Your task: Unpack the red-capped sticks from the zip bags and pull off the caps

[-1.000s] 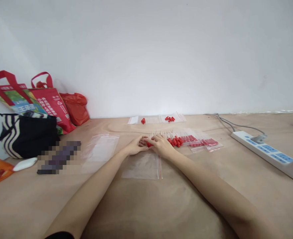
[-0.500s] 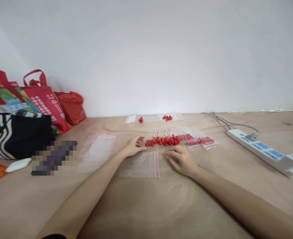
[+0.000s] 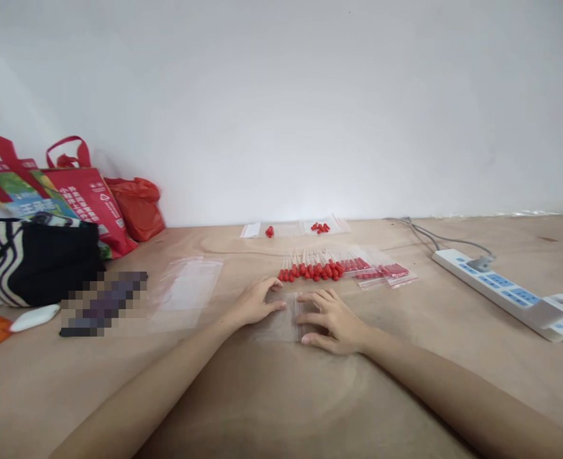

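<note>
A clear zip-lock bag [image 3: 281, 328] with a red seal line lies flat on the table between my hands. My left hand [image 3: 252, 303] is over its left part, fingers curved and apart from the thumb. At the seal end, my right hand [image 3: 338, 322] has its fingers spread, the tips at the bag's right edge. Both hands look to hold nothing. Just beyond them lies a row of red-tipped sticks [image 3: 314, 270], pale stems pointing away. To their right, filled clear bags [image 3: 391, 271] of similar red pieces overlap. My left hand partly covers the bag.
Flat clear bags [image 3: 190, 287] lie at the left, near a blurred dark object [image 3: 106, 306]. Farther left stand a black striped bag [image 3: 46, 261] and red shopping bags [image 3: 90, 197]. At the back are more red pieces [image 3: 320, 227] on plastic. A power strip [image 3: 496, 284] lies right.
Both hands have moved nearer me and onto the clear bag, the left away from the sticks, the right leftward to the seal end. The row of sticks stays put.
</note>
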`<state>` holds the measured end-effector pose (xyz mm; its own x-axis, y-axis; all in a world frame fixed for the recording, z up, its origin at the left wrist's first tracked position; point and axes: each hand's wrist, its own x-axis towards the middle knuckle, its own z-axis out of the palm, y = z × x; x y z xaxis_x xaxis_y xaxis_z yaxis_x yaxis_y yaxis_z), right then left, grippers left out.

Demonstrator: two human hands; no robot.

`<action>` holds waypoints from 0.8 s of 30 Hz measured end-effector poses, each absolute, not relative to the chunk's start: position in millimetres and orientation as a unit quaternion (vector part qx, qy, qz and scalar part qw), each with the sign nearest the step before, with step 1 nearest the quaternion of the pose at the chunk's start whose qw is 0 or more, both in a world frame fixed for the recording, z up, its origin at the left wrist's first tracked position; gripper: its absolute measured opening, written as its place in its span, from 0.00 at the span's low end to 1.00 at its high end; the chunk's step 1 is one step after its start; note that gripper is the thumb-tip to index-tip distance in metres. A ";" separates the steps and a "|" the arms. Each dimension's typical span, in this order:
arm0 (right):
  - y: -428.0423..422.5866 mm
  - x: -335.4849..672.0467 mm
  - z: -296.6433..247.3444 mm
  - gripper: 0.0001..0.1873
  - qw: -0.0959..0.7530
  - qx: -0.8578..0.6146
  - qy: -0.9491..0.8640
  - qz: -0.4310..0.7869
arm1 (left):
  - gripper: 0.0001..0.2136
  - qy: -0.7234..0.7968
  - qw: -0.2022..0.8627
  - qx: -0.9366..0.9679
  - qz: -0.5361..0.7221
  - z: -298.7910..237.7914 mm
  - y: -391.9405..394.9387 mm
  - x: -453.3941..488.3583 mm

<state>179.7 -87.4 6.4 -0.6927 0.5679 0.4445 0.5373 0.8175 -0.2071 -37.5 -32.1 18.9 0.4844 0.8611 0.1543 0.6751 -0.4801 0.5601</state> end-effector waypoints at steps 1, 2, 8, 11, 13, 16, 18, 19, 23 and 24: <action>-86.7 181.3 5.2 0.18 0.260 -0.310 -0.914 0.029 | 0.16 0.484 0.244 0.818 0.192 19.3 -29.5 -37.6; -85.8 183.2 3.8 0.18 0.272 -0.321 -0.907 0.026 | 0.16 0.500 0.272 0.805 0.167 20.1 -27.5 -37.9; -80.6 193.1 -0.5 0.13 0.338 -0.350 -0.874 -0.001 | 0.13 0.506 0.338 0.769 0.195 39.1 -24.5 -58.8; -77.2 199.3 -0.5 0.11 0.366 -0.377 -0.850 -0.041 | 0.11 0.586 0.267 0.701 0.305 54.6 -20.6 -98.0; -72.8 206.0 -0.8 0.10 0.392 -0.413 -0.820 -0.064 | 0.09 0.675 0.207 0.627 0.330 61.6 -18.3 -132.1; -62.5 219.2 -2.1 0.10 0.412 -0.486 -0.766 -0.084 | 0.08 0.786 0.106 0.543 0.277 61.8 -18.9 -176.7; -53.9 229.5 -3.5 0.10 0.408 -0.549 -0.723 -0.098 | 0.08 0.816 0.052 0.528 0.229 57.0 -21.4 -193.6; -49.4 235.1 -4.0 0.11 0.404 -0.583 -0.697 -0.105 | 0.08 0.820 0.040 0.531 0.211 54.3 -22.8 -197.8; -34.5 259.8 -3.9 0.15 0.373 -0.701 -0.597 -0.113 | 0.16 0.822 -0.001 0.539 0.182 48.4 -25.6 -197.7; -32.1 266.3 -3.1 0.17 0.358 -0.722 -0.582 -0.107 | 0.19 0.825 -0.026 0.535 0.182 48.5 -25.7 -195.9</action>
